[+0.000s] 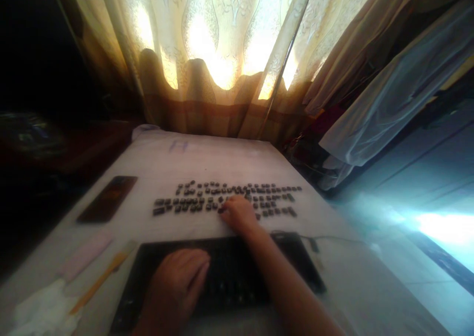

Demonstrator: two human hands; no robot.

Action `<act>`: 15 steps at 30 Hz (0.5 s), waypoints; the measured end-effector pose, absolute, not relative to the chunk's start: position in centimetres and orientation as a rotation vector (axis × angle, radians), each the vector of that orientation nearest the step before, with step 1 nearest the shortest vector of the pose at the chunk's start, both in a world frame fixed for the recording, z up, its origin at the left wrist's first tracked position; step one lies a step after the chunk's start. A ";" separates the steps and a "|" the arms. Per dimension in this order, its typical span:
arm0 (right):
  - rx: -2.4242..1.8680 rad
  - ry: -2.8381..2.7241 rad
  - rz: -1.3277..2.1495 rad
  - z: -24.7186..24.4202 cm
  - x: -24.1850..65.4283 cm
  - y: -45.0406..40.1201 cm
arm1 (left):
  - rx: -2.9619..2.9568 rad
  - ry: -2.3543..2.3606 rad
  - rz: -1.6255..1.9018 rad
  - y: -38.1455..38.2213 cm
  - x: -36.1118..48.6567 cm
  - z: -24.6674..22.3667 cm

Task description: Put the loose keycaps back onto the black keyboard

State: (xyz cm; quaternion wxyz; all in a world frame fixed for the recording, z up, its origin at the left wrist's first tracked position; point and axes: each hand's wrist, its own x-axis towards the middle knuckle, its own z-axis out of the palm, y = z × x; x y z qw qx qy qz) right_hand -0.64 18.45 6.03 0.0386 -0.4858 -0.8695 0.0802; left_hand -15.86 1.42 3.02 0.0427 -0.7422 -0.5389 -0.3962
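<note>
A black computer keyboard [229, 281] lies at the front of the white-covered table. My left hand [179, 281] is over its left half, fingers curled and pressed together; whatever may be in them is hidden. Beyond the keyboard, loose dark keycaps [188, 202] are spread out in several rough rows. My right hand [239, 213] reaches across the keyboard into the lower rows. Its fingers are pinched together at a keycap [221, 209] near the middle, partly covered by the hand. The picture is blurred.
On the left lie a dark phone [108, 199], a pink block-like item [87, 253], a brush with a yellow-orange handle [99, 280] and crumpled white tissue [44, 309]. A cable [340, 238] runs right. Curtains [207, 99] hang behind; clothes [388, 94] hang at the right.
</note>
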 end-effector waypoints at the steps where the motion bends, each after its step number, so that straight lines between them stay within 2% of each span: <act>1: -1.489 -2.674 0.242 5.9 -0.8 18.4 | -2.271 -1.648 -1.211 1.4 -15.9 3.1; 15: -1.574 -2.472 0.331 7.7 3.4 17.6 | -2.279 -1.667 -1.206 1.4 -15.9 2.9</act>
